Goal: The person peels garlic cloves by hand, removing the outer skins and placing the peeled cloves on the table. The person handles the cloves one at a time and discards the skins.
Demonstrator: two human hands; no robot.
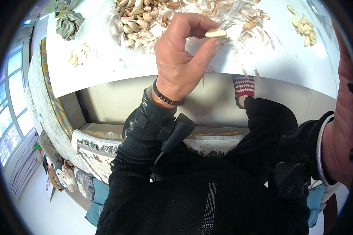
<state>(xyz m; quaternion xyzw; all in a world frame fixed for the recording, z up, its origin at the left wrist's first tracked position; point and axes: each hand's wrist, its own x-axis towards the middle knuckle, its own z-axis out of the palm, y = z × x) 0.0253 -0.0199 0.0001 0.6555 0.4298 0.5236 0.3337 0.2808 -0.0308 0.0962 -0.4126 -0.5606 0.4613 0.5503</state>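
Between the thumb and fingers of my left hand (179,55) is a peeled garlic clove (215,33), held over the white table (135,66). Just beyond that hand lies a pile of unpeeled garlic cloves (136,23) on clear plastic. Loose garlic skins (253,26) are strewn to its right. My right hand (342,117) is raised close to the camera at the right rim. Its fingers are cut off by the picture's edge, so what they do is hidden. Peeled cloves (305,28) form a small heap at the table's right side.
Small garlic pieces (74,58) lie on the table's left part, near a crumpled grey-green cloth or bag (70,25). A patterned container (60,5) stands at the far left corner. Below the table's near edge is my slippered foot (244,86). Plush toys (66,176) sit on the sofa at left.
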